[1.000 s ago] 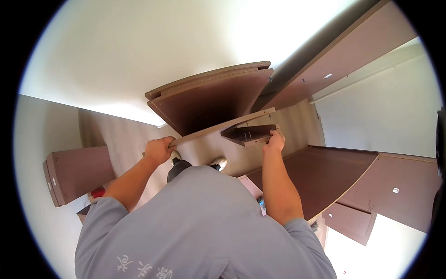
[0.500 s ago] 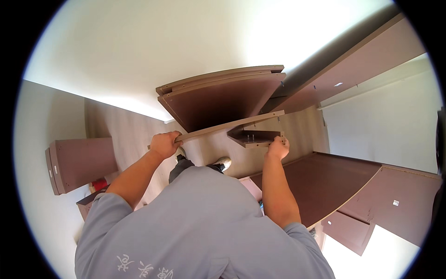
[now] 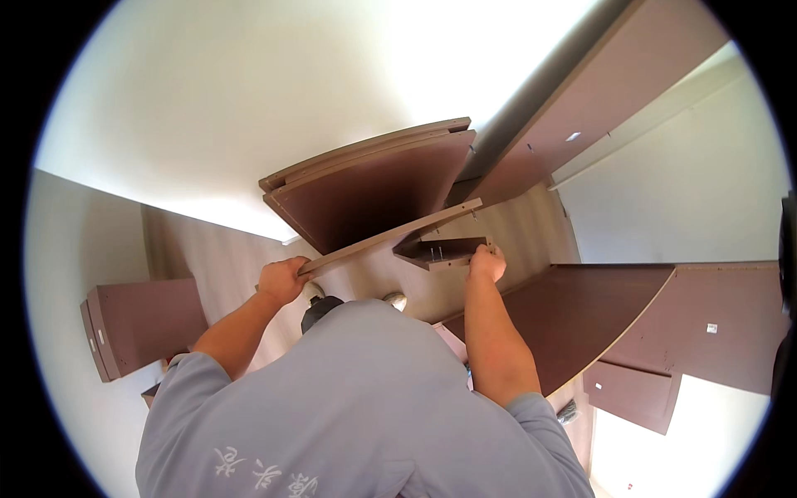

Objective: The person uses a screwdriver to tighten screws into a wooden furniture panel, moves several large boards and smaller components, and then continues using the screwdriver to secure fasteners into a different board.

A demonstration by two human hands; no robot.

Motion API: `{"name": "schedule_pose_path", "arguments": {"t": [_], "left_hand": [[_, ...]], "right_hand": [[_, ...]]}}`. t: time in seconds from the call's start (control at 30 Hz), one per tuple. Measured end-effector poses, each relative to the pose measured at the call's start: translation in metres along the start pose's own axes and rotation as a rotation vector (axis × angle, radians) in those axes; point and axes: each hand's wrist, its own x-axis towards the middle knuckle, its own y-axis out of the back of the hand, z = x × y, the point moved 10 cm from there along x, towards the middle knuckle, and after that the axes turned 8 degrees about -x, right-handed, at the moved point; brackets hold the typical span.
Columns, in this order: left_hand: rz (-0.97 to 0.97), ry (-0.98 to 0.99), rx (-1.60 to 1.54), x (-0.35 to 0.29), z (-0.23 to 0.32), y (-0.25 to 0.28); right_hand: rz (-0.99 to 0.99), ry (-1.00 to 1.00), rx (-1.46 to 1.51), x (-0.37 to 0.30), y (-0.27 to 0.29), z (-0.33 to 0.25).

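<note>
My left hand [image 3: 284, 279] is closed round the near-left end of a long brown furniture panel [image 3: 383, 239], held on edge in front of my body. At its far end the panel shows holes and a small metal pin. Just to its right, my right hand [image 3: 488, 264] grips the end of a shorter brown board [image 3: 451, 252], its fingers wrapped over the edge. Small metal pins stick up from this board. The two pieces form a narrow wedge; whether they are joined I cannot tell.
Several large panels [image 3: 369, 178] lean against the white wall ahead. A long panel [image 3: 581, 108] stands at the far right. Dark boards [image 3: 581, 311] lie to my right, and stacked brown pieces [image 3: 149, 324] are at the left. My shoes [image 3: 396, 300] are on the wood floor [image 3: 531, 228].
The view has turned slightly, so the leaning panels sit further left in the picture. Both hands keep their grips, and the held panels are nearly as before.
</note>
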Motion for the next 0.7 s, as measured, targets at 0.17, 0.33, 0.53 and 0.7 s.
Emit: {"name": "schedule_pose_path", "arguments": {"t": [0.17, 0.33, 0.53, 0.7], "left_hand": [[0.026, -0.020, -0.028, 0.003, 0.003, 0.008], [0.010, -0.026, -0.003, -0.012, 0.004, -0.007], [0.032, -0.012, -0.004, -0.019, 0.006, -0.007], [0.057, -0.013, -0.020, -0.018, -0.011, 0.007]], "right_hand": [[0.097, 0.038, -0.132, 0.001, 0.035, 0.023], [0.067, 0.103, -0.217, -0.017, 0.034, 0.021], [-0.048, 0.036, -0.274, -0.022, 0.020, -0.005], [-0.003, 0.040, -0.279, -0.033, 0.021, -0.002]]}}
